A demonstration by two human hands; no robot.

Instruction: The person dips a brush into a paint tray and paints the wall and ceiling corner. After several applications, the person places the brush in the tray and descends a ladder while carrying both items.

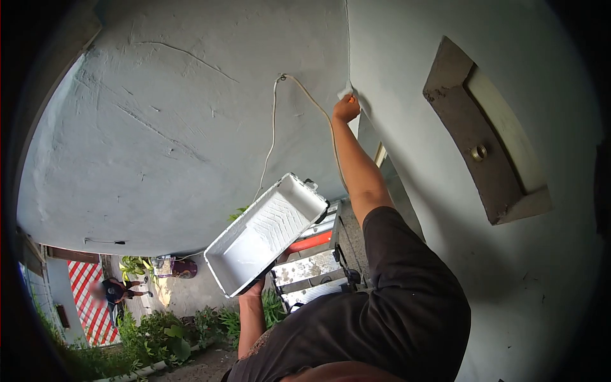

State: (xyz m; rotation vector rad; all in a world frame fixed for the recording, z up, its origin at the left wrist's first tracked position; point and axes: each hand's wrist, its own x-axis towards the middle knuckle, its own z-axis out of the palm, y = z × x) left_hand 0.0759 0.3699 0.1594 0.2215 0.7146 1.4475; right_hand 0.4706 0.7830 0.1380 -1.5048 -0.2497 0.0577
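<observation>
My left hand grips a white paint tray from below at its near edge. Wet white paint coats the tray's ribbed slope and well, and the tray is tilted. My right arm reaches up to the corner where the grey ceiling meets the wall. There my right hand is closed on a small white piece, pressed at the corner line; its kind is too small to make out. A pale cable hangs from a hook beside my right forearm.
Below me stands a paint-spattered stepladder with a red part. On the right wall is a brown-framed recess with a brass ring. Far down left, a person is near a red-and-white striped panel. Plants line the ground.
</observation>
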